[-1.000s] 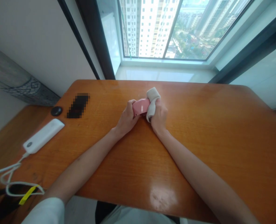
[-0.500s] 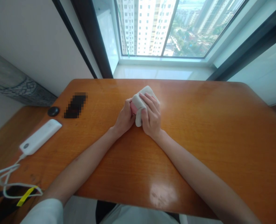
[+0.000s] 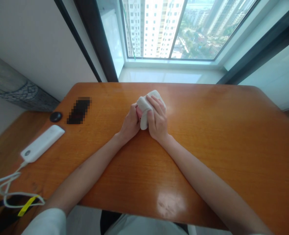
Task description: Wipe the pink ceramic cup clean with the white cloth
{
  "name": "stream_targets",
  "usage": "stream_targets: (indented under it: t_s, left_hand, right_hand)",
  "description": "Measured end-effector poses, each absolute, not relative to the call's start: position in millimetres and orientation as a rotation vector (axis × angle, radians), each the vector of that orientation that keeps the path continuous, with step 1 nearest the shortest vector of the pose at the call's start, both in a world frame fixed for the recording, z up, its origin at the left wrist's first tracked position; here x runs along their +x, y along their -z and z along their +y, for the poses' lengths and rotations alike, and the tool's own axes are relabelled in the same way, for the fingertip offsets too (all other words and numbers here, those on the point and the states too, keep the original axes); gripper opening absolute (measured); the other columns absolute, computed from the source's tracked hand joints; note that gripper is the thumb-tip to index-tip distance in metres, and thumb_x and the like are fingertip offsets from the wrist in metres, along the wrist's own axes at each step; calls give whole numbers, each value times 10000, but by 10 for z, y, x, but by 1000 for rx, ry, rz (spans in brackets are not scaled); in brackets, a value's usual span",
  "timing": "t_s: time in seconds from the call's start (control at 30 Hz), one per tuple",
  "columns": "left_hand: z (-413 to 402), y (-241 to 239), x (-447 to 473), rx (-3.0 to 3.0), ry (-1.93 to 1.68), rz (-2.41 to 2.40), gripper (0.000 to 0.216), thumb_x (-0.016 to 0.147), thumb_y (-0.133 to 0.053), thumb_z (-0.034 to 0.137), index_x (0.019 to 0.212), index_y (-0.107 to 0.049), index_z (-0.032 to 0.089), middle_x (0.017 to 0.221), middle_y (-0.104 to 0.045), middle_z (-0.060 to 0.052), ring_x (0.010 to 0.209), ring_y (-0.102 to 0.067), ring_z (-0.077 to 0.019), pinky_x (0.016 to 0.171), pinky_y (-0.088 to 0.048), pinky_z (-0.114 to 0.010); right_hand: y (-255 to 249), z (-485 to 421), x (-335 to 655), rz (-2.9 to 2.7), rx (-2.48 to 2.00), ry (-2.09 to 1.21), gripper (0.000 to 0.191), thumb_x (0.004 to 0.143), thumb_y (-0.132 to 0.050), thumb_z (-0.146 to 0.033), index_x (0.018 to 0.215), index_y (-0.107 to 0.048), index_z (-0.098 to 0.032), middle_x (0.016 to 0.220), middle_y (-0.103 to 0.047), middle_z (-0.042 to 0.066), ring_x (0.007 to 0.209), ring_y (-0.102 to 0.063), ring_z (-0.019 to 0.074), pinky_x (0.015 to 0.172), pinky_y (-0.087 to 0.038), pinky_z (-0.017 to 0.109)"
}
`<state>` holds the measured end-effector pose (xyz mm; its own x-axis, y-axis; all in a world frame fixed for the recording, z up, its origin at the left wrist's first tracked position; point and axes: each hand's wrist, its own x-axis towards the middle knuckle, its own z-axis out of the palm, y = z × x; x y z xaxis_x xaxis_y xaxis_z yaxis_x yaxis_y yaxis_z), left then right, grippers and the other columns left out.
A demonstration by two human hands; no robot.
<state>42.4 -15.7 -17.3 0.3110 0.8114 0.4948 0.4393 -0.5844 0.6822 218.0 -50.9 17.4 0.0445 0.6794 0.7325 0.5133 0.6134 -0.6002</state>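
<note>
Both my hands meet over the middle of the orange wooden table [image 3: 208,137]. My left hand [image 3: 129,124] is closed round a small pink object [image 3: 139,112], of which only a sliver shows between the hands. My right hand [image 3: 156,119] presses a folded white cloth [image 3: 144,107] down over the pink object, fingers curled across the cloth. The cloth hides most of the pink object.
At the left of the table lie a white power bank [image 3: 42,143] with a white cable [image 3: 7,189], a small black round thing [image 3: 55,116] and a blurred dark rectangle [image 3: 79,110]. A window sill and large window lie beyond the table's far edge.
One second ago the pink object lay exposed with the cloth at its right end. My right hand has brought the cloth over the top of it, covering it, and shifted slightly left.
</note>
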Motion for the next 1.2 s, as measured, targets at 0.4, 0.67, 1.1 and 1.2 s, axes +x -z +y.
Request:
stream_targets:
  t_s: [0.4,0.67,1.1,1.2]
  left_hand:
    - [-185,94,442,2141,-1055,1177,538,1066,-681,406,1486,-392,233,1446,-679,-188,1223,-725,-328,1056,-596,-520]
    - [-135,146,445,2265,-1045,1081,514,1091,-625,476,1522,-493,229,1484,-695,-197,1426,-674,-385,1188,-555,-626]
    - [-166,127,543,2203,-1190,1126,491,1032,-588,270,1481,-390,240,1439,-664,-180,1261,-713,-315,1089,-609,-518]
    - [-171,143,536,2198,-1186,1139,509,1016,-580,242,1486,-385,245,1433,-655,-177,1242,-710,-311,1073,-606,-513]
  right_hand:
    - [-168,-447,2254,-1214,-1229,-425,627,1184,-332,-669,998,-748,-238,1022,-795,84,977,-736,262,927,-584,438]
    - [-220,-546,2244,-1659,-1144,156,666,993,-744,-626,1558,-693,-277,1594,-734,155,1533,-641,422,1332,-475,642]
    - [-169,-455,2184,-977,-1299,-616,482,1099,-498,-624,819,-639,-258,715,-603,-10,687,-586,197,694,-534,364]
    - [-179,-452,2165,-921,-1254,-699,456,1079,-538,-613,811,-625,-255,713,-591,-24,676,-547,171,656,-477,324]
